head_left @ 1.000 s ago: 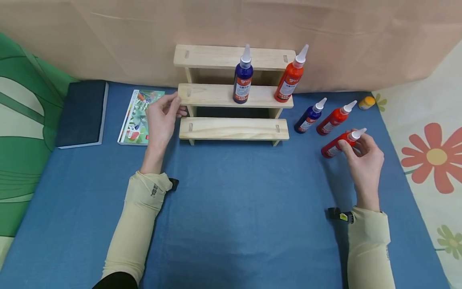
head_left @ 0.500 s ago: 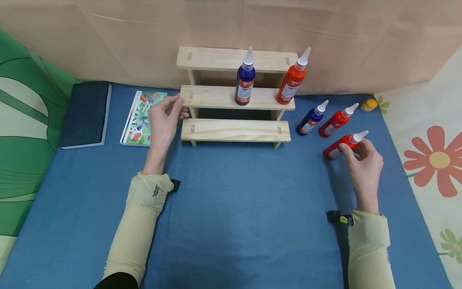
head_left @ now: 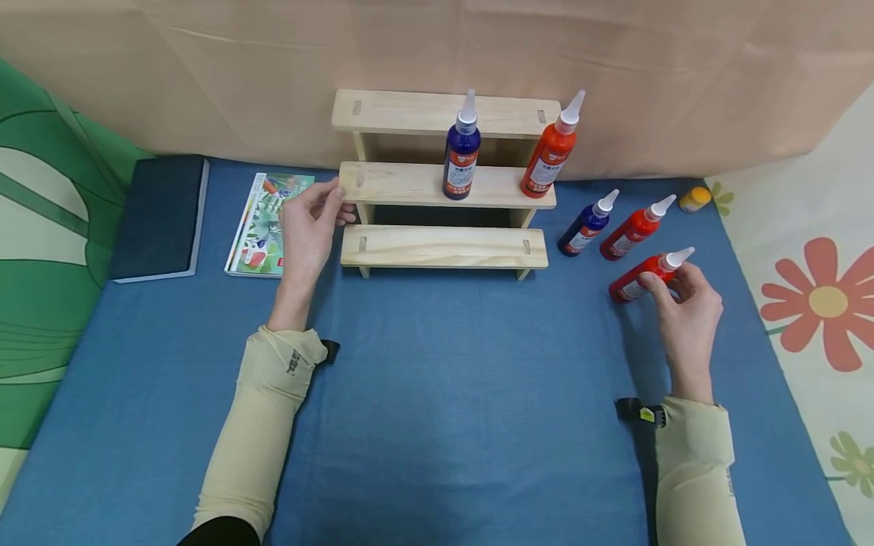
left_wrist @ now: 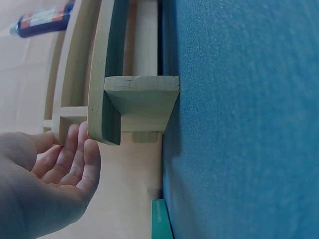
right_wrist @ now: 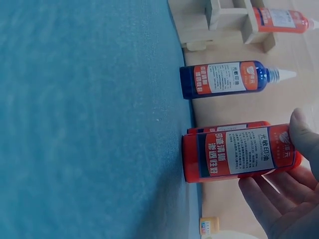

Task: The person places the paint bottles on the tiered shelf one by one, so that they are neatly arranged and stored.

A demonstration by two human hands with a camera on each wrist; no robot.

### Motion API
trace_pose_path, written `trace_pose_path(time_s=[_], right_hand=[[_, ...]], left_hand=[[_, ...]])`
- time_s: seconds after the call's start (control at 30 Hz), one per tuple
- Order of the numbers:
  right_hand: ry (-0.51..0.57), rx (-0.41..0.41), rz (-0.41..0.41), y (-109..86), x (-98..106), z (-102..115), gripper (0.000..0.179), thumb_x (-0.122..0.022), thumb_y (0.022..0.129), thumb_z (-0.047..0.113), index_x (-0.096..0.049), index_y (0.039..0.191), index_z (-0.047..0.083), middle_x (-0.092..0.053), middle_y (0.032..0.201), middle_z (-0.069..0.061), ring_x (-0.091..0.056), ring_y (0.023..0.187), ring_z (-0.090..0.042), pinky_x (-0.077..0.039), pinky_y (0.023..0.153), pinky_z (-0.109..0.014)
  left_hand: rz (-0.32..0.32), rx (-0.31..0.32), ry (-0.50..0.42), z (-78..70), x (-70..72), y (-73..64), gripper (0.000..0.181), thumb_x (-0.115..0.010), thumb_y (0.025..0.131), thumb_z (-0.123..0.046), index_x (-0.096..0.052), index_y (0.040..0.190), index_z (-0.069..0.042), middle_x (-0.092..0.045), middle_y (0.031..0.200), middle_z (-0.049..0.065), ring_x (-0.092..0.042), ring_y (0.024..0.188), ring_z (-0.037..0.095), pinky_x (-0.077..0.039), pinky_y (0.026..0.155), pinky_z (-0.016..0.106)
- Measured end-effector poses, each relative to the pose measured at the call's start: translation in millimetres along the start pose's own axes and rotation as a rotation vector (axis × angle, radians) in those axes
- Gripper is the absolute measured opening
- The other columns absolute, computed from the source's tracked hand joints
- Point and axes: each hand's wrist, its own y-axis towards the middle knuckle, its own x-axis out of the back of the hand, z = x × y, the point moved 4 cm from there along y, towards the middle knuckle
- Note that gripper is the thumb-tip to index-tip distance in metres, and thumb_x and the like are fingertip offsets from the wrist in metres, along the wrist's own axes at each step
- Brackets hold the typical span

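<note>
A three-tier wooden display stand stands at the back of the table. My left hand pinches the left end of its middle tier; in the left wrist view the thumb and fingers lie on either side of the board. On that tier are a blue ink bottle and, at the right end, a red ink bottle. My right hand grips another red stamp ink bottle near its shoulder, upright, base at the tabletop. Behind it stand a second red bottle and a blue one.
Left of the stand lie a colourful booklet and a dark blue book. A small yellow-capped jar sits at the far right corner. Blue cloth covers the table, with a beige curtain behind.
</note>
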Motion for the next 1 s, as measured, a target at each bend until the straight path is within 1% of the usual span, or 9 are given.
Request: trace_pose_path(time_s=[0.33, 0.6, 0.83, 1.0], right_hand=[[0.008, 0.022, -0.025, -1.5, -0.7, 0.7, 0.051, -0.071, 0.105, 0.031, -0.062, 0.152, 0.014, -0.063, 0.149, -0.007, -0.06, 0.135, -0.023, -0.049, 0.114, -0.033], [0.016, 0.03, -0.015, -3.2, -3.9, 5.8, 0.05, -0.071, 0.104, 0.032, -0.063, 0.15, 0.014, -0.064, 0.148, -0.007, -0.061, 0.134, -0.023, -0.05, 0.113, -0.032], [0.043, 0.083, -0.021, -9.5, -7.1, 16.3, 0.048, -0.073, 0.103, 0.028, -0.065, 0.148, 0.013, -0.066, 0.144, -0.009, -0.064, 0.129, -0.022, -0.052, 0.109, -0.028], [0.053, 0.115, -0.018, -13.5, -9.9, 26.3, 0.048, -0.073, 0.103, 0.028, -0.065, 0.148, 0.013, -0.066, 0.144, -0.008, -0.064, 0.128, -0.022, -0.053, 0.107, -0.026]], left_hand=[[0.005, -0.022, -0.023, -2.0, -0.2, -1.1, 0.033, -0.063, 0.11, -0.015, -0.07, 0.135, 0.006, -0.074, 0.102, 0.028, -0.069, 0.074, 0.007, -0.059, 0.075, 0.02], [0.004, -0.011, -0.007, -0.9, 1.2, -2.1, 0.034, -0.063, 0.111, -0.016, -0.069, 0.136, 0.006, -0.074, 0.103, 0.028, -0.069, 0.075, 0.006, -0.059, 0.076, 0.019], [0.004, -0.027, -0.019, -0.7, 0.8, -1.8, 0.033, -0.063, 0.111, -0.016, -0.07, 0.135, 0.007, -0.074, 0.102, 0.028, -0.069, 0.074, 0.006, -0.059, 0.075, 0.019], [0.002, -0.026, -0.021, -0.9, 0.8, -1.6, 0.033, -0.063, 0.111, -0.015, -0.07, 0.135, 0.006, -0.074, 0.101, 0.028, -0.069, 0.073, 0.006, -0.058, 0.075, 0.019]])
